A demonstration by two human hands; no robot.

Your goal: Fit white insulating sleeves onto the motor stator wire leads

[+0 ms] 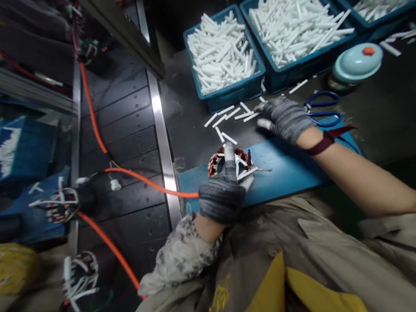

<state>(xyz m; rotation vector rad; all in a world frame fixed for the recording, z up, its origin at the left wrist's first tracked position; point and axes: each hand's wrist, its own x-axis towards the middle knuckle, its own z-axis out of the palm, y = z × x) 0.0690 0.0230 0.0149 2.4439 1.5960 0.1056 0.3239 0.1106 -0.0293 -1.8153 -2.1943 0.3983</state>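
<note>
My left hand [223, 193], in a grey glove with pale fingertips, rests on a round wound coil part [214, 161] with red and white windings, at the left of a blue board [284, 168]. White tubes stick out of the part between its fingers; the grip is partly hidden. My right hand [284, 117], gloved alike, reaches over the dark table, its fingertips at one of several loose white tubes [231, 113]. Whether it pinches that tube is too small to tell. An orange cable [145, 182] runs to the left hand from the left.
Blue bins [235, 89] of white tubes stand at the back. Blue-handled scissors [323, 103] and a light-blue-topped container [357, 65] lie to the right. On the left, a slatted conveyor [125, 124] with a metal edge carries similar parts and cables; another person's yellow-covered part [4, 269] shows beyond.
</note>
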